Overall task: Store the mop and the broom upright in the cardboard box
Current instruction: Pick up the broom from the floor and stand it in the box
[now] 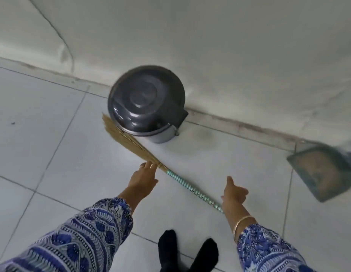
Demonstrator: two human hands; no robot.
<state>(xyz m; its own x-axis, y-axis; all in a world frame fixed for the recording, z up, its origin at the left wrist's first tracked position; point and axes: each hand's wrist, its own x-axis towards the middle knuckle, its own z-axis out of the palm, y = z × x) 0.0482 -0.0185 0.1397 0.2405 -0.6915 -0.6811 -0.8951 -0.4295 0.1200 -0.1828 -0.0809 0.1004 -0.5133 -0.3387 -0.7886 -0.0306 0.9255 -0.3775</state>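
Note:
A straw broom (131, 143) with a green-and-silver wrapped handle (192, 188) lies on the white tiled floor, its bristles fanned out beside a grey bin. My left hand (144, 178) hovers over the spot where bristles meet handle, fingers apart, holding nothing. My right hand (232, 195) is over the handle's near end, loosely curled with the thumb up; I cannot see a grip on the handle. No mop or cardboard box is in view.
A dark grey lidded bin (146, 103) stands against the white wall (210, 36). A teal dustpan (327, 173) lies at the right by the skirting. My feet in black socks (188, 252) are at the bottom edge.

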